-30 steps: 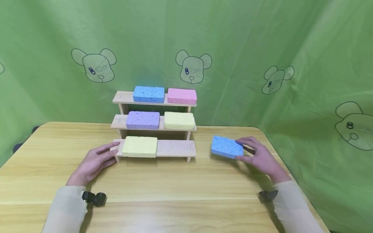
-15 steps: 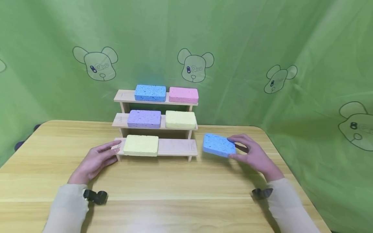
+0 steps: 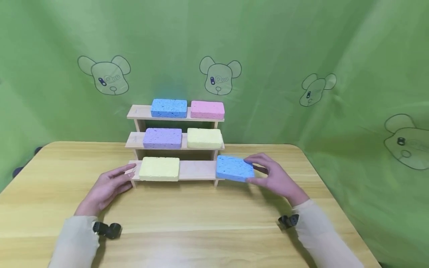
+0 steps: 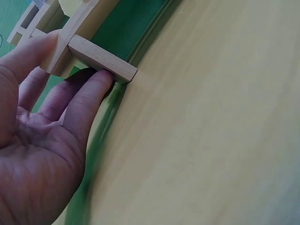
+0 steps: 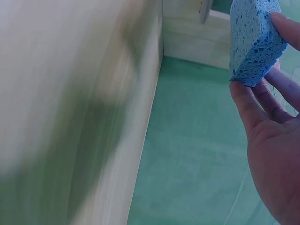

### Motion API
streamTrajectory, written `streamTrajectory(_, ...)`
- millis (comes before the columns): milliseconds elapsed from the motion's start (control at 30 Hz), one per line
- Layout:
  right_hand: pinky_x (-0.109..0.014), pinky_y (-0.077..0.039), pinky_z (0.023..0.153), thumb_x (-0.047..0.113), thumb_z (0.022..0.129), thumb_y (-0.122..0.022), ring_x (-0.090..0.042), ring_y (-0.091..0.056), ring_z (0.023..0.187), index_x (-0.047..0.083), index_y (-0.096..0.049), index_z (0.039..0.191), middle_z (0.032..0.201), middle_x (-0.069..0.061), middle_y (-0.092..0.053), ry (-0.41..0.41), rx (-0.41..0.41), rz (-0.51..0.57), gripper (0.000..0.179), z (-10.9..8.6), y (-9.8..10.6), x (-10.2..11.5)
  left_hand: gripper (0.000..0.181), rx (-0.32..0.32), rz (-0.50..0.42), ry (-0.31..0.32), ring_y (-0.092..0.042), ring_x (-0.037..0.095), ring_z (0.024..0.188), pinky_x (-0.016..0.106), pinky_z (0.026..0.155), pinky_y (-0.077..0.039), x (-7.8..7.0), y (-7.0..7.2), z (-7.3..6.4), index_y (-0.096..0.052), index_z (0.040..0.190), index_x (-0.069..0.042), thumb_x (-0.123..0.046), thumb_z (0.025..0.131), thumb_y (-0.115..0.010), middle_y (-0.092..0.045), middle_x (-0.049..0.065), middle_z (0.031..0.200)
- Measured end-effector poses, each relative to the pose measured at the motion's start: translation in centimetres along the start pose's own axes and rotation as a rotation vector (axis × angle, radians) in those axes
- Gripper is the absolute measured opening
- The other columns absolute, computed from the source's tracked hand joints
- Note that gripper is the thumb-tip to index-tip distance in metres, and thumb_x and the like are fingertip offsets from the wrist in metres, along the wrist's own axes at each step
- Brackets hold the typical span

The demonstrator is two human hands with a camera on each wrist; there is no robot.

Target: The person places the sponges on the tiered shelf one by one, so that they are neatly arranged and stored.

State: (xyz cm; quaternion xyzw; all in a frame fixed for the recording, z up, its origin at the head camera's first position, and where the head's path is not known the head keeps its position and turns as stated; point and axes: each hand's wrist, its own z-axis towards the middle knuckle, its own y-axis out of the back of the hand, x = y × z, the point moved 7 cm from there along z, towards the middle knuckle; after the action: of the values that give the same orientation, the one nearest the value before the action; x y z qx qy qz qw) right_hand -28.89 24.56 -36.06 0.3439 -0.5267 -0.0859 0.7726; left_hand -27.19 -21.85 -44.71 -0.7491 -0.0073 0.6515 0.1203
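Note:
My right hand (image 3: 275,178) pinches a blue sponge (image 3: 234,168) between thumb and fingers. In the head view that sponge overlaps the right end of the lowest step of a three-tier wooden shelf (image 3: 197,170), tilted slightly. Seen from the right wrist, the blue sponge (image 5: 255,44) is off the table in the fingertips. My left hand (image 3: 108,188) grips the left end of the lowest step. In the left wrist view its thumb lies on the board and its fingers (image 4: 101,86) press the shelf's leg (image 4: 105,58). A pale yellow sponge (image 3: 159,169) rests on that step, left of centre.
The middle step carries a purple sponge (image 3: 162,138) and another pale yellow sponge (image 3: 205,138). On the top step sit a blue sponge (image 3: 169,108) and a pink sponge (image 3: 207,109). A green curtain (image 3: 268,93) hangs behind and right of the wooden table (image 3: 194,223).
My right hand has moved left with the blue sponge, from beside the shelf to its lowest step's right end. My left hand stays at the shelf's left end.

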Motion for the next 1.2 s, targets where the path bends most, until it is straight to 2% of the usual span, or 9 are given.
streamTrajectory(267,-0.052,-0.036,0.111,-0.002,0.079,-0.08,-0.036,-0.046,0.126,-0.007,-0.055,0.131,0.132,-0.019,-0.049,-0.011,0.015,0.033,0.058,0.4,-1.3,3.3,0.056,0.013,-0.003,-0.002,-0.063,0.014,0.109,0.033,0.099,-0.049,0.0,-0.1,0.3,-0.041,0.145,0.002,-0.012,0.096,-0.065,-0.02,0.026,0.156)
streamTrajectory(367,-0.05,-0.036,0.111,-0.002,0.079,-0.08,-0.036,-0.046,0.126,-0.006,-0.056,0.131,0.132,-0.018,-0.049,-0.005,0.018,0.055,0.057,0.6,-1.8,3.6,0.057,0.015,0.006,-0.005,-0.063,0.014,0.109,0.033,0.099,-0.049,-0.1,-0.2,0.4,-0.04,0.145,0.002,-0.012,0.096,-0.065,-0.022,0.026,0.155)
streamTrajectory(600,-0.042,-0.036,0.112,0.011,0.079,-0.084,-0.025,-0.047,0.127,0.007,-0.06,0.131,0.133,-0.004,-0.051,0.02,0.02,0.052,0.058,1.7,-3.3,2.1,0.053,0.006,-0.008,0.003,-0.063,0.015,0.108,0.033,0.098,-0.049,0.1,-0.1,0.5,-0.045,0.143,-0.001,-0.011,0.095,-0.066,-0.024,0.027,0.154)
streamTrajectory(900,-0.041,-0.04,0.109,0.016,0.08,-0.084,-0.028,-0.05,0.126,0.006,-0.059,0.132,0.133,-0.001,-0.05,0.067,0.046,0.079,0.059,3.0,-5.2,2.9,0.054,0.01,-0.019,0.0,-0.063,0.015,0.109,0.033,0.099,-0.049,0.2,0.0,0.4,-0.045,0.144,-0.001,-0.012,0.095,-0.066,-0.023,0.026,0.155)
streamTrajectory(1200,-0.036,-0.04,0.109,0.024,0.084,-0.08,-0.024,-0.05,0.127,0.006,-0.057,0.135,0.133,0.001,-0.049,0.125,0.072,-0.015,0.059,4.1,-6.6,3.5,0.054,-0.001,-0.027,0.017,-0.063,0.014,0.108,0.033,0.099,-0.049,0.3,0.3,0.0,-0.046,0.143,-0.003,-0.012,0.094,-0.067,-0.02,0.026,0.156)
